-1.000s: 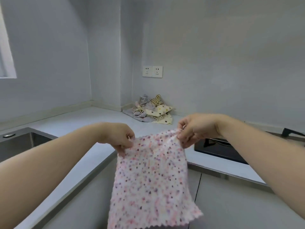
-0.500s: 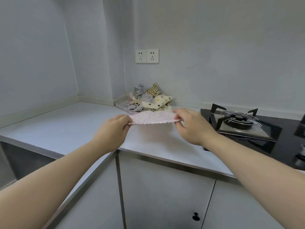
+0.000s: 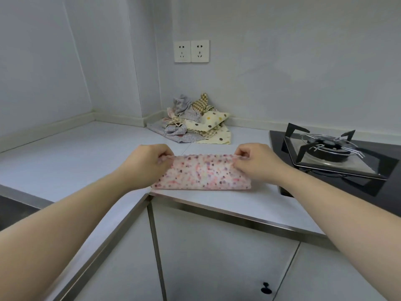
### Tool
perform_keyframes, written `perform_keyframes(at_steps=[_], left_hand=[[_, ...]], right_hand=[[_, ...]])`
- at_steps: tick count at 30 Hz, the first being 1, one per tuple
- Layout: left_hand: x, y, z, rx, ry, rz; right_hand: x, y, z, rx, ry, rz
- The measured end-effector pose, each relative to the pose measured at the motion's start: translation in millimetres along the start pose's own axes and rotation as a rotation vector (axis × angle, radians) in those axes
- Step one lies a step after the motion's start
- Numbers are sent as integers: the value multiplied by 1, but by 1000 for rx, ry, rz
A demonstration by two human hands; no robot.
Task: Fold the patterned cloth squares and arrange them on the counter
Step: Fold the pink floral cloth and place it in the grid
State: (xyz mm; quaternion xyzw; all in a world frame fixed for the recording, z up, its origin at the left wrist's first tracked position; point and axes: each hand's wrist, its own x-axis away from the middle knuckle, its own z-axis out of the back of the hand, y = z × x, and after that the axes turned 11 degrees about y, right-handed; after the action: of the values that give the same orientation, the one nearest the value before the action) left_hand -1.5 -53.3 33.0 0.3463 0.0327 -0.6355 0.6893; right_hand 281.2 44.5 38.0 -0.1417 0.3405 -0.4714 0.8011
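Fingers (image 3: 165, 157) of the left hand (image 3: 147, 162) pinch the far left corner of the pink dotted cloth (image 3: 201, 174), and fingers (image 3: 239, 156) of the right hand (image 3: 258, 164) pinch the far right corner, both closed on the fabric. Worktop (image 3: 71, 161) is grey and L-shaped, mostly bare, with no finished folded squares set out anywhere in view. Gas hob (image 3: 325, 153) sits at the right, well apart from the folding spot. Heap of unfolded cloths (image 3: 195, 122) lies in the back corner against the wall: grey dotted, checked and cream polka-dot pieces, crumpled, exact count cannot be told. Pink dotted cloth lies on the worktop near the front edge, just beside the inner corner, already doubled into a long band with its far edge held up slightly by both hands. Judgement: task is early, first square looks half folded, likely needs another fold, and the whole heap is left to do. Double wall socket (image 3: 191, 51) above the heap, not involved.
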Motion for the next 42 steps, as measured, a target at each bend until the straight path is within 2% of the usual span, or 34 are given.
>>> perform_keyframes(at_steps=[4, 8, 11, 16, 21, 27, 30, 35, 42], left_hand=[[-38, -11, -23, -125, -40, -14], [-52, -31, -51, -195, -92, -32], [-55, -45, -65, -205, -64, -23], [-56, -50, -70, -118, -24, 33], [-56, -51, -67, 62, 25, 102], [-54, -57, -61, 235, 117, 193], [-54, -59, -58, 350, 113, 261], [-53, -60, -59, 287, 131, 250], [-55, -61, -61, 301, 185, 282]], right_hand=[[-37, 7, -21, 116, -56, -51], [-56, 19, -40, 316, -191, -68], [-59, 29, -50, 385, -149, -40], [-59, 35, -57, 226, -83, -37], [-58, 43, -53, -83, 10, -139], [-57, 51, -50, -301, -25, -223], [-56, 53, -50, -279, -4, -214], [-55, 54, -52, -212, 21, -195], [-57, 59, -53, -274, 78, -219]])
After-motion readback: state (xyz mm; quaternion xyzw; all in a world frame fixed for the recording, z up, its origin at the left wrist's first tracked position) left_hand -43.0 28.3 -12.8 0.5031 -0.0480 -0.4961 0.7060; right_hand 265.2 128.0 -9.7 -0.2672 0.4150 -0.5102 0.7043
